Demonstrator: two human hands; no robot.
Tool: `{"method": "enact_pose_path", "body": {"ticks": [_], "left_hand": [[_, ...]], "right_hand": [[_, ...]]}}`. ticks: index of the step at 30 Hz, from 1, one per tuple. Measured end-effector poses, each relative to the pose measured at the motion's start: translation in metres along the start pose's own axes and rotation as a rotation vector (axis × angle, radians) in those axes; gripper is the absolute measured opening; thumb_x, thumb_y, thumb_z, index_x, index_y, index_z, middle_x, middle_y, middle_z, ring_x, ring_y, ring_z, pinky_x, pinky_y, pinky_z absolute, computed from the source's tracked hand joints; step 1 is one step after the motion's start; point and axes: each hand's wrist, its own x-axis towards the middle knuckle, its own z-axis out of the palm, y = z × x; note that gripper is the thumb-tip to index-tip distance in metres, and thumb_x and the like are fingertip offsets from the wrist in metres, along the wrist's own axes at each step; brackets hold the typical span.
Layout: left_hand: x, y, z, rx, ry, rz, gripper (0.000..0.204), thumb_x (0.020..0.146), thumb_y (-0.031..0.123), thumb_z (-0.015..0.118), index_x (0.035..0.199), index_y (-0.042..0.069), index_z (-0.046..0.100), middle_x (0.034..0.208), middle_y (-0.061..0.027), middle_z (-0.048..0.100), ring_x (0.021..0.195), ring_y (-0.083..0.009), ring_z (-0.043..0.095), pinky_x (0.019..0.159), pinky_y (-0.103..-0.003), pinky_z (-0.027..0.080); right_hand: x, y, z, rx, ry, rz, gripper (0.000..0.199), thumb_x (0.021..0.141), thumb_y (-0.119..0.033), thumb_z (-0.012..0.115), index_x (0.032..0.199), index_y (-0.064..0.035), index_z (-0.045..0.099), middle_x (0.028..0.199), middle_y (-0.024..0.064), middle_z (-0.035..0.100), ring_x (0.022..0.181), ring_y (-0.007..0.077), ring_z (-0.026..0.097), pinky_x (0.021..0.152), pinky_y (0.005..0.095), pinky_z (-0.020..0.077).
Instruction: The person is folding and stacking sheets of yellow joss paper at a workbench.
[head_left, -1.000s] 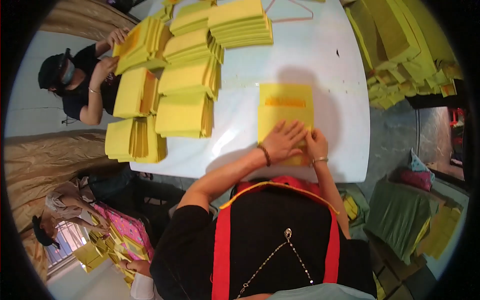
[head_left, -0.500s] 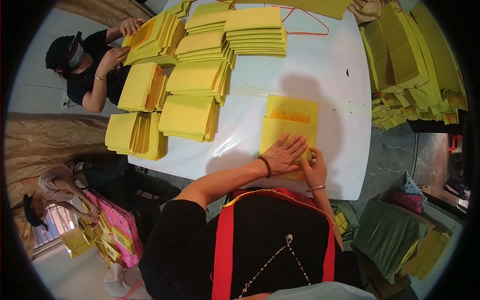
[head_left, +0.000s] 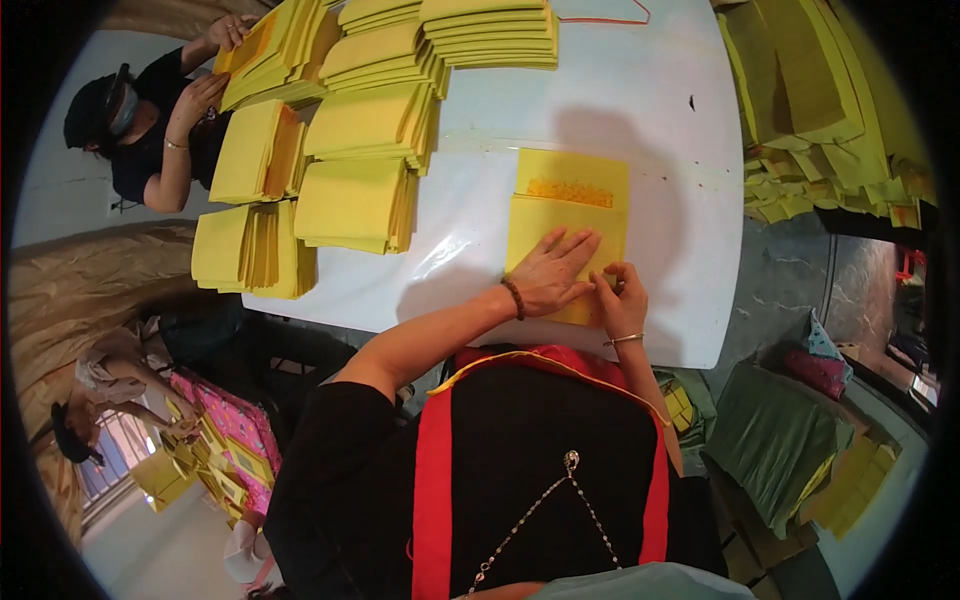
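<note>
Left hand (head_left: 553, 272) was spread flat, palm down, pressing on the yellow paper sheet (head_left: 566, 225). Right hand (head_left: 620, 298) sat just beside it, fingers curled, pinching the sheet's lower right edge. Sheet lay near the tabletop's (head_left: 660, 120) front edge, yellow paper stacks (head_left: 350, 150) piled toward the left side.

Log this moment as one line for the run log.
left hand: flat on yellow sheet | right hand: pinching sheet's near edge | white table | yellow stacks: left

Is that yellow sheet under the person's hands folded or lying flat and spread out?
Folded: the yellow sheet has its near part doubled over, an edge crossing it, and the left hand presses that flap flat.
</note>
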Motion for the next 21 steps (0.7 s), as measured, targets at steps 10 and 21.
{"method": "enact_pose_path", "body": {"ticks": [10,21], "left_hand": [[0.0,0.004,0.014,0.238,0.143,0.094,0.048,0.083,0.028,0.048,0.125,0.006,0.04,0.133,-0.0119,0.034,0.125,-0.0284,0.027,0.102,-0.044,0.02],[0.001,0.0,0.012,0.271,0.083,0.098,0.062,0.083,0.045,0.044,0.131,0.008,0.031,0.138,-0.0115,0.026,0.129,-0.0274,0.02,0.104,-0.044,0.013]], "right_hand": [[-0.004,0.012,0.001,-0.088,0.113,-0.125,0.016,0.072,-0.01,0.065,0.078,-0.0037,0.053,0.071,0.0074,0.053,0.057,0.0192,0.05,0.054,0.0296,0.0414],[0.003,0.023,-0.002,0.148,0.062,-0.06,0.023,0.078,-0.01,0.06,0.097,-0.0052,0.048,0.071,0.0051,0.05,0.057,0.0123,0.048,0.051,0.0271,0.0413]]}}
